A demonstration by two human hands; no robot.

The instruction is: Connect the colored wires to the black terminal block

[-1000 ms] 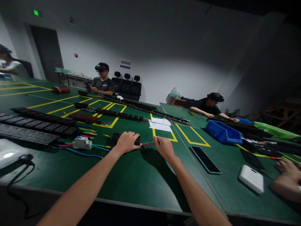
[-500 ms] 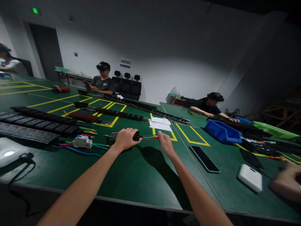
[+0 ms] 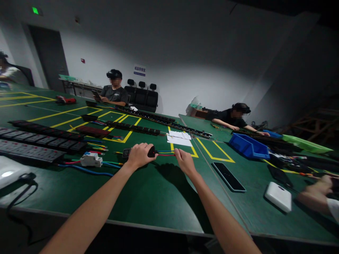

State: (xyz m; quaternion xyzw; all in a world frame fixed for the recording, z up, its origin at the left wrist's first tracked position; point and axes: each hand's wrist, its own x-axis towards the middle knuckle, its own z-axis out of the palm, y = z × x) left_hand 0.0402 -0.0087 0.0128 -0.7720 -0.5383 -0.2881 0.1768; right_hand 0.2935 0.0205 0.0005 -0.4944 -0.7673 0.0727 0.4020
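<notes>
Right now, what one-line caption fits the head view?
The left hand grips a black unit while the right hand pinches its coloured wires over a green table.

The green surface (image 3: 148, 201) is smooth with a soft sheen, its yellow tape (image 3: 204, 149) flat and duller, while the black block (image 3: 151, 151) in the left grip (image 3: 139, 155) looks like hard plastic and the coloured wires (image 3: 166, 154) leaving it look plastic-sleeved. The grey socket strip (image 3: 29, 151) has a satin plastic face, the pale breaker (image 3: 91, 159) looks like matt plastic, the phone (image 3: 228, 177) shows dark, smooth glass, and the white box (image 3: 278, 195) and blue tray (image 3: 249, 147) are smooth plastic. The paper sheets (image 3: 179, 141) and wall (image 3: 185, 53) look matt, the co-worker's shirt (image 3: 115, 94) soft cloth
</notes>
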